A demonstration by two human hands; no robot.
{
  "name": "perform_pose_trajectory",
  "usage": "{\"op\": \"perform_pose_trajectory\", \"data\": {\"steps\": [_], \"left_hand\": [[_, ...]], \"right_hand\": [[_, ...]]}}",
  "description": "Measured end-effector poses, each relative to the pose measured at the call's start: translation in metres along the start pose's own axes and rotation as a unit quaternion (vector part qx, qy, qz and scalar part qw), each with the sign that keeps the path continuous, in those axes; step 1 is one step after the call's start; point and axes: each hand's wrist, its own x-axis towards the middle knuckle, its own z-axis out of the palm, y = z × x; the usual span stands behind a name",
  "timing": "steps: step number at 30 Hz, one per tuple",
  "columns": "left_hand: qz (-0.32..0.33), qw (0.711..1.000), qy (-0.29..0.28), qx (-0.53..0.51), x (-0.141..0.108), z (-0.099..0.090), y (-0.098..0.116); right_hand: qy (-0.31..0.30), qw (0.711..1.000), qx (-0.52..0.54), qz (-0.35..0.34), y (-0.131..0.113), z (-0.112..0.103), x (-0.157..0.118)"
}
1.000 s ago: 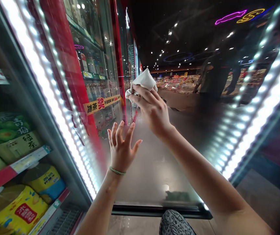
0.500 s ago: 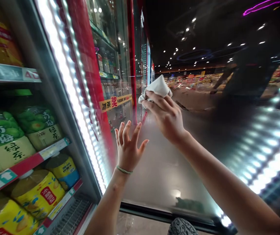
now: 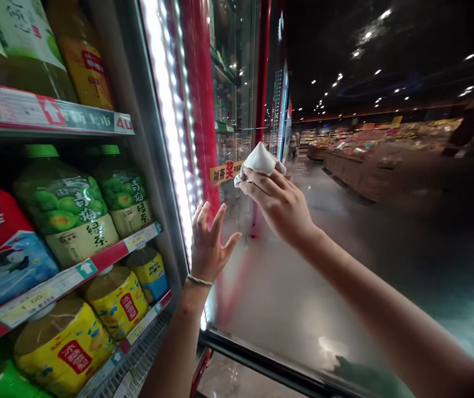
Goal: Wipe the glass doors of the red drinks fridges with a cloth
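A folded white cloth is pressed under the fingers of my right hand, against or very near the glass door. My left hand is raised lower and to the left, fingers spread, with nothing in it. Whether its fingertips touch the glass, I cannot tell. A thin band circles the left wrist. Behind the hands, a yellow strip with red and black lettering crosses the glass.
Shelves of bottled drinks fill the left side, with price rails along their edges. A bright LED strip runs beside them. The door's dark bottom frame crosses below. Beyond the glass stand store displays.
The view has turned left, so more drink shelves show and the scene has slid right. The door's right-hand lights have mostly left view. The right hand still holds the cloth; the left stays spread.
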Motion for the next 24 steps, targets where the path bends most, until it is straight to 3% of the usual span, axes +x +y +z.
{"op": "perform_pose_trajectory", "data": {"steps": [4,7,11,15,18,24], "left_hand": [[-0.029,0.999,-0.004,0.024,-0.01,-0.002,-0.006],[-0.052,0.998,0.001,0.035,-0.021,-0.001,-0.006],[-0.057,0.998,-0.016,0.033,-0.03,-0.001,-0.005],[-0.061,0.997,-0.03,0.025,-0.029,-0.004,-0.008],[-0.048,0.998,-0.037,0.016,-0.029,-0.007,-0.012],[-0.06,0.997,-0.038,0.018,-0.034,-0.008,-0.009]], "right_hand": [[-0.038,0.998,0.029,-0.044,-0.006,0.011,0.008],[-0.041,0.999,0.024,-0.02,-0.009,0.014,0.015],[-0.061,0.996,0.053,-0.047,-0.014,0.021,0.026],[-0.057,0.996,0.069,-0.014,-0.017,0.032,0.042],[-0.088,0.991,0.094,-0.041,-0.016,0.039,0.058],[-0.064,0.993,0.1,-0.027,-0.018,0.053,0.077]]}}
